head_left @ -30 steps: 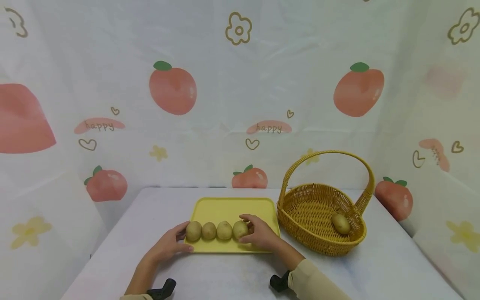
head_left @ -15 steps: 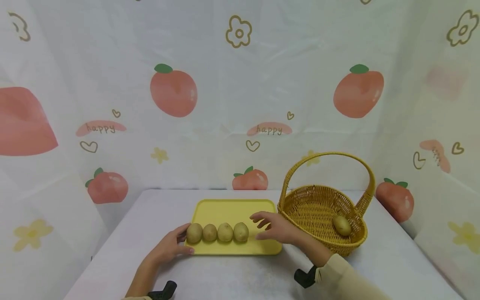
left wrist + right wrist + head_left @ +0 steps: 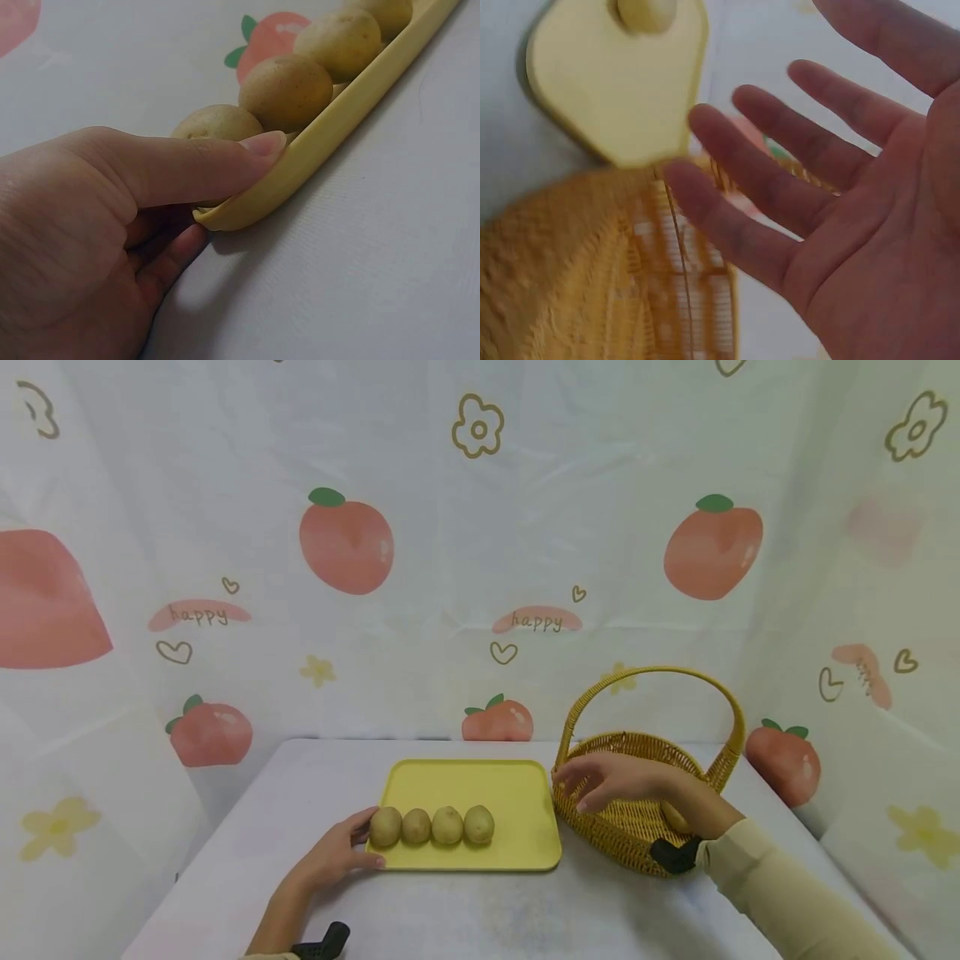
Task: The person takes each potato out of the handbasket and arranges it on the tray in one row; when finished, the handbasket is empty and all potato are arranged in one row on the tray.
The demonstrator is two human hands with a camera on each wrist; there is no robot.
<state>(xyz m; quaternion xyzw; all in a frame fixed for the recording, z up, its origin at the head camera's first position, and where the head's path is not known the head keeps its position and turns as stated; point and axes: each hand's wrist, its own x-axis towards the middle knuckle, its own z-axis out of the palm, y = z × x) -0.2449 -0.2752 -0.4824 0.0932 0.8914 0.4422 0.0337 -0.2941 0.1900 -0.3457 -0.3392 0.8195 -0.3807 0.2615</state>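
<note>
A yellow tray (image 3: 465, 782) lies on the table with several potatoes (image 3: 447, 825) in a row along its near left part. My left hand (image 3: 336, 853) grips the tray's near left corner; in the left wrist view the thumb lies over the tray rim (image 3: 322, 150) beside the closest potato (image 3: 217, 124), fingers partly hidden below. My right hand (image 3: 622, 777) is above the wicker basket (image 3: 603, 842), holding nothing. The right wrist view shows its fingers (image 3: 742, 169) spread apart. One potato (image 3: 675, 817) sits in the basket, partly covered by my right forearm.
The basket's tall arched handle (image 3: 663, 669) rises behind my right hand and forearm. The basket stands close to the tray's right edge. A white cloth backdrop (image 3: 420, 677) with printed fruit surrounds the white table (image 3: 315, 777).
My right hand has withdrawn from the rightmost potato on the tray and moved right, over the basket. The left hand stays at the tray corner, and the potato row remains in place.
</note>
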